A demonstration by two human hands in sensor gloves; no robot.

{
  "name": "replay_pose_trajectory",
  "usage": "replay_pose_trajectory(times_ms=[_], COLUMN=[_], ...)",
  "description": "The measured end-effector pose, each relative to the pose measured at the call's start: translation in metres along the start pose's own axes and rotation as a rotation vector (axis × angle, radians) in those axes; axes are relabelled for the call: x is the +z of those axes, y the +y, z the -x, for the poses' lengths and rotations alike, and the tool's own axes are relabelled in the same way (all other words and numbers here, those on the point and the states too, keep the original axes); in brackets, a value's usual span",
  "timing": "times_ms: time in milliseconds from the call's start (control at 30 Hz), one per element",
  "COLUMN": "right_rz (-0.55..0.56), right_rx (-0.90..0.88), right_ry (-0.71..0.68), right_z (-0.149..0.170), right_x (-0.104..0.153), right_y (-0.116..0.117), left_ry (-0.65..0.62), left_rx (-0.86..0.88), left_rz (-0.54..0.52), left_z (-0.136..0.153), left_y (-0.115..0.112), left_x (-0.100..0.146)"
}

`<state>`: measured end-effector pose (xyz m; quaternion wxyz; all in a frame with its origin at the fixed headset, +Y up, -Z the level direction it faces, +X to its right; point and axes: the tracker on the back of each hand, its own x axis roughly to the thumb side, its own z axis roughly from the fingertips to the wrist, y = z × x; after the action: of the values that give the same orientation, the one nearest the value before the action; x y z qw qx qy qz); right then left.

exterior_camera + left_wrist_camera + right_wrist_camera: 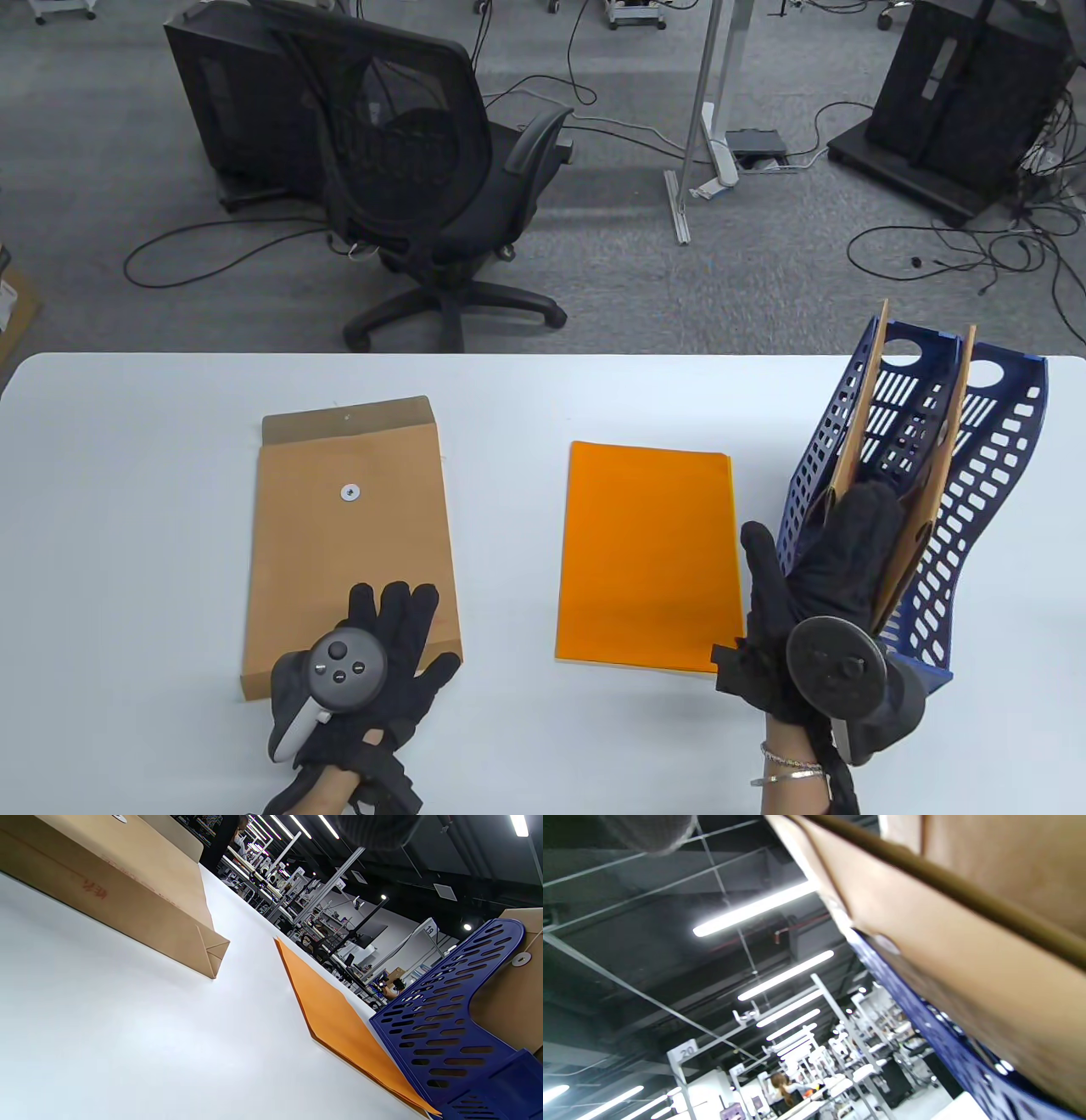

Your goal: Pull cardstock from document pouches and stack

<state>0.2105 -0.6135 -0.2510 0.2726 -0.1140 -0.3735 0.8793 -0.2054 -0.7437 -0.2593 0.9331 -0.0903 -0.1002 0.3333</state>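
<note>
A kraft document pouch [352,526] lies flat on the table's left, flap at the far end; it also shows in the left wrist view [127,887]. My left hand [399,615] rests flat on its near end with the fingers spread. A stack of orange cardstock [649,552] lies in the middle, also in the left wrist view [339,1022]. Two more pouches [861,424] stand in a blue file rack [984,509] at the right. My right hand [814,526] reaches into the rack. Its fingers [865,518] lie against the left pouch and its thumb is spread outside the rack wall.
The rack's near base [925,662] stands close to the cardstock's right edge. The right wrist view shows only a pouch face [967,963] and the blue rack wall [925,1018]. An office chair [424,170] stands beyond the table's far edge.
</note>
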Motion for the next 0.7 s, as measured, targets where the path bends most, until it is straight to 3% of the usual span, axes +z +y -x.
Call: replay_pose_trajectory(times_ms=[267, 433, 700], right_rz=[-0.104, -0.145, -0.095], right_rx=[-0.201, -0.147, -0.138], right_ry=[0.287, 0.377, 0.354], right_z=[0.055, 0.074, 0.077], right_x=[0.007, 0.012, 0.015], right_y=[0.033, 0.049, 0.046], left_ry=[0.013, 0.03, 0.032], left_rx=[-0.027, -0.012, -0.015], left_rz=[0.043, 0.068, 0.067], left_z=[0.002, 0.006, 0.007], left_y=[-0.007, -0.01, -0.011], left_x=[-0.003, -0.005, -0.006])
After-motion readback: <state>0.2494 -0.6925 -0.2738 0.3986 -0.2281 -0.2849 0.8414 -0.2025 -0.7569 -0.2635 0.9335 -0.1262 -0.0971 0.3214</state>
